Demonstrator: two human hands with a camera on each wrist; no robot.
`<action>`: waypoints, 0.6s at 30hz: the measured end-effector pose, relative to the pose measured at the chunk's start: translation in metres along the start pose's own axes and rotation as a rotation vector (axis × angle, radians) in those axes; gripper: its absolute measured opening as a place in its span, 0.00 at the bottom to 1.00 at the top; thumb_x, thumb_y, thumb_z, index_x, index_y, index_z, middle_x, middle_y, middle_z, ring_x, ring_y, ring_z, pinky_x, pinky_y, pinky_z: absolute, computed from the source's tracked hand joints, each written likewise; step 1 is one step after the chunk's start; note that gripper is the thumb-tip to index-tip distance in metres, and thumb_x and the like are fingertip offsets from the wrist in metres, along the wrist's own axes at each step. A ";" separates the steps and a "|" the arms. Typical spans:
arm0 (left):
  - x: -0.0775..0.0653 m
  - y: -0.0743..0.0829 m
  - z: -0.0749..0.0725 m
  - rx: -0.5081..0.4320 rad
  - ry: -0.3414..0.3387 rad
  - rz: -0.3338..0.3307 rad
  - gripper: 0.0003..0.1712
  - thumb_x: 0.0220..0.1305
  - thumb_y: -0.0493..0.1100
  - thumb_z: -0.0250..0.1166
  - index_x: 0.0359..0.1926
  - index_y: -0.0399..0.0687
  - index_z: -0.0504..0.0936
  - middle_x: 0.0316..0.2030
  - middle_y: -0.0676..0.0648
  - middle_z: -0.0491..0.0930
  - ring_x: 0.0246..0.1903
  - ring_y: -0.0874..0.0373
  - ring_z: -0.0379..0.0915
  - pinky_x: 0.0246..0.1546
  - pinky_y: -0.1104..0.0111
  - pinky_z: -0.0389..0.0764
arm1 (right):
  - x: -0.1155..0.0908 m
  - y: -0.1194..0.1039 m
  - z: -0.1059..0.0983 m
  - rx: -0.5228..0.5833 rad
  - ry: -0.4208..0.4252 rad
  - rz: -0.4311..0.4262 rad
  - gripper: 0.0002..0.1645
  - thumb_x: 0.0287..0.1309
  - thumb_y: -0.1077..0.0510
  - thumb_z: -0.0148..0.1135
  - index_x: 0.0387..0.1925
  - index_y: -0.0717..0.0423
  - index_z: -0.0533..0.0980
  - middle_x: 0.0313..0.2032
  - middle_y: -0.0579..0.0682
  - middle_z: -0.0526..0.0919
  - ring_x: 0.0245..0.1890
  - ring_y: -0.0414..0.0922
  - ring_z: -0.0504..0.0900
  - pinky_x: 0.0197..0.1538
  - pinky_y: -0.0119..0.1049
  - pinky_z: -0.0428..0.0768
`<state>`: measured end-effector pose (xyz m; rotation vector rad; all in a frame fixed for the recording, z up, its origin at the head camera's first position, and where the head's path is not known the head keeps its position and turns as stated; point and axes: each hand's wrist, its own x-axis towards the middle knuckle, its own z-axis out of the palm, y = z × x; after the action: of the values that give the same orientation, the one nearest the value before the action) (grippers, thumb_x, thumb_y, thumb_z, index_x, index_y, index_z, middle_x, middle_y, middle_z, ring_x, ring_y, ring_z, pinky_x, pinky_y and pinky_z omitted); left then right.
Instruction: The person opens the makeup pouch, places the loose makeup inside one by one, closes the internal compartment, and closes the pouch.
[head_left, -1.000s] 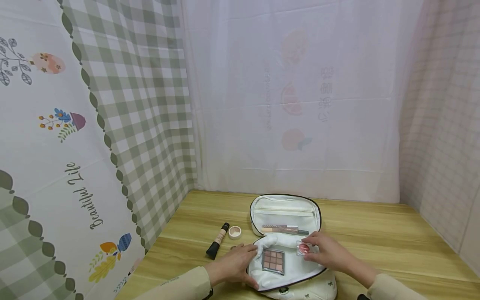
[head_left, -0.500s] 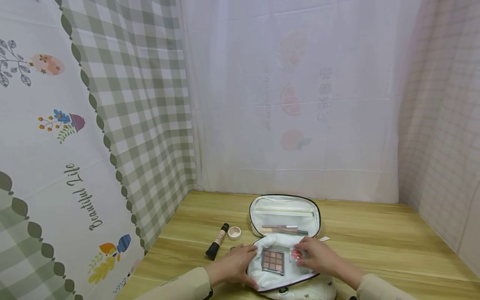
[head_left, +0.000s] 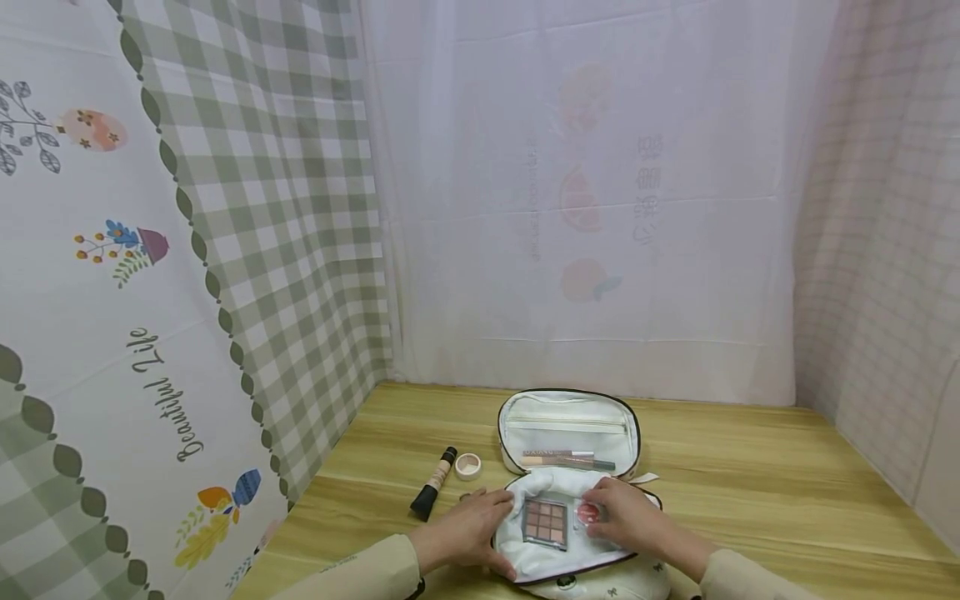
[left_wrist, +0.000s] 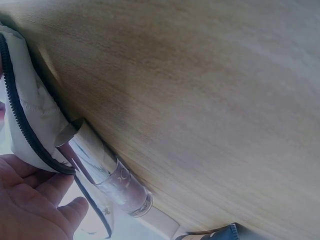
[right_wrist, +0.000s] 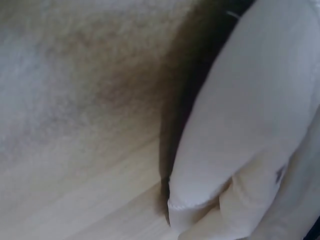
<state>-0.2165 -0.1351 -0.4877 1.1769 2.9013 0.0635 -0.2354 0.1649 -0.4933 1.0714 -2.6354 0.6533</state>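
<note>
Cream pouch [right_wrist: 250, 110] on wood-grain tabletop [right_wrist: 75, 150]

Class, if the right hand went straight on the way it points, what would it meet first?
Probably the eyeshadow palette, just beyond the red compact the right hand holds; depth is unclear.

a green-checked cloth [head_left: 277, 208] is hanging at the left, a whitish sheet [head_left: 480, 292] is covering the back, and a wood-grained tabletop [head_left: 750, 475] is stretching below.

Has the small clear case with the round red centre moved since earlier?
Yes: the clear case has moved left, closer to the stationary square palette of brownish makeup pans.
</note>
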 end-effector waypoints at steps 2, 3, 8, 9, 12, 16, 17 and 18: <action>0.000 0.000 0.000 0.007 0.010 0.011 0.56 0.45 0.72 0.72 0.64 0.37 0.73 0.65 0.44 0.69 0.64 0.56 0.66 0.65 0.56 0.66 | 0.000 0.000 0.002 0.005 -0.004 -0.004 0.22 0.38 0.57 0.78 0.40 0.60 0.85 0.32 0.41 0.78 0.32 0.35 0.74 0.36 0.37 0.75; 0.000 0.000 0.000 0.009 0.014 0.015 0.56 0.45 0.72 0.72 0.64 0.37 0.73 0.65 0.44 0.70 0.64 0.56 0.67 0.65 0.56 0.66 | 0.000 0.001 0.003 0.006 -0.007 -0.006 0.22 0.38 0.57 0.78 0.40 0.60 0.84 0.32 0.41 0.78 0.32 0.35 0.73 0.36 0.37 0.75; -0.001 -0.001 0.000 0.017 0.025 0.022 0.55 0.46 0.72 0.72 0.64 0.36 0.73 0.64 0.43 0.70 0.63 0.56 0.67 0.64 0.56 0.66 | 0.001 0.002 0.007 0.016 -0.031 -0.017 0.22 0.40 0.57 0.77 0.40 0.61 0.84 0.33 0.42 0.79 0.32 0.34 0.72 0.36 0.37 0.75; -0.001 0.000 0.000 0.017 0.023 0.020 0.56 0.46 0.72 0.72 0.64 0.36 0.73 0.65 0.43 0.70 0.64 0.56 0.67 0.65 0.56 0.66 | 0.001 0.002 0.008 0.019 -0.035 -0.020 0.21 0.41 0.57 0.77 0.40 0.61 0.84 0.34 0.42 0.79 0.32 0.35 0.73 0.36 0.37 0.75; -0.001 -0.001 0.000 0.022 0.027 0.024 0.55 0.45 0.72 0.72 0.64 0.36 0.73 0.64 0.43 0.70 0.63 0.56 0.67 0.64 0.56 0.67 | 0.002 0.001 0.009 0.021 -0.046 -0.025 0.22 0.41 0.56 0.77 0.40 0.61 0.84 0.34 0.43 0.79 0.34 0.36 0.75 0.37 0.38 0.76; -0.001 -0.001 0.000 0.022 0.027 0.026 0.56 0.45 0.72 0.72 0.64 0.37 0.73 0.64 0.43 0.70 0.63 0.56 0.67 0.65 0.55 0.67 | 0.003 0.001 0.009 0.011 -0.070 -0.022 0.24 0.43 0.53 0.77 0.42 0.63 0.84 0.36 0.45 0.80 0.36 0.40 0.78 0.40 0.40 0.78; -0.001 -0.001 0.001 0.021 0.025 0.025 0.56 0.46 0.72 0.72 0.64 0.37 0.73 0.65 0.43 0.70 0.63 0.56 0.67 0.65 0.55 0.66 | 0.003 0.001 0.009 0.008 -0.076 -0.017 0.25 0.43 0.53 0.77 0.42 0.63 0.84 0.36 0.46 0.81 0.37 0.41 0.78 0.41 0.41 0.78; -0.001 -0.001 0.001 0.020 0.023 0.025 0.56 0.46 0.72 0.71 0.65 0.37 0.72 0.65 0.43 0.70 0.64 0.56 0.67 0.65 0.55 0.66 | 0.002 0.000 0.009 0.003 -0.076 -0.014 0.25 0.42 0.53 0.77 0.43 0.63 0.84 0.37 0.46 0.81 0.37 0.41 0.79 0.41 0.41 0.78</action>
<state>-0.2171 -0.1365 -0.4889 1.2233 2.9142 0.0486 -0.2375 0.1591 -0.5005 1.1361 -2.6896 0.6254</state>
